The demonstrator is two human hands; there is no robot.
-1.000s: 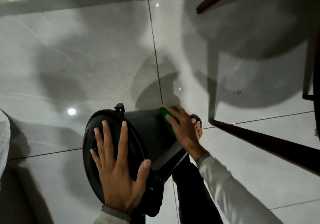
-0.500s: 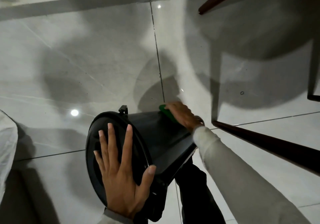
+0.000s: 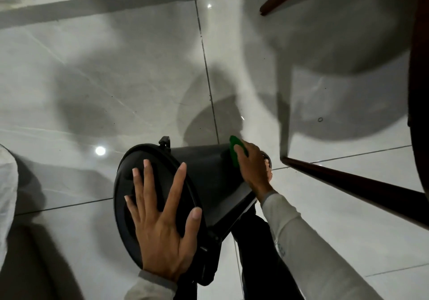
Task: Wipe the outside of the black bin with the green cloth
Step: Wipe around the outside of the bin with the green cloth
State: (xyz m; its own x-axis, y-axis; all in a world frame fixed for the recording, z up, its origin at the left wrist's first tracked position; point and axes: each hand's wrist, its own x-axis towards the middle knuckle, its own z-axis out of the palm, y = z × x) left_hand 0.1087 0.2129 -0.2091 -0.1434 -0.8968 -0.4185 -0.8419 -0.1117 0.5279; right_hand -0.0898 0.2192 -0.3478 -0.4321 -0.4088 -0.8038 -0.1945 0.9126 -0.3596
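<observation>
One black bin (image 3: pixel 204 174), one green cloth (image 3: pixel 235 149), two hands.
Bin tipped, lid toward the camera, base pointing away-right; left hand (image 3: pixel 162 225) flat, fingers spread on the lid; right hand (image 3: pixel 254 167) presses the cloth against its side.

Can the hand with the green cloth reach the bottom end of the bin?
Probably yes. The right hand already presses the green cloth on the black bin's wall, right by its far, narrow end, with only bare floor beyond. The left hand lies flat on the lid, steadying it.

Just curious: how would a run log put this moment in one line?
black bin: tilted | left hand: flat on lid | right hand: pressing green cloth on side
</observation>
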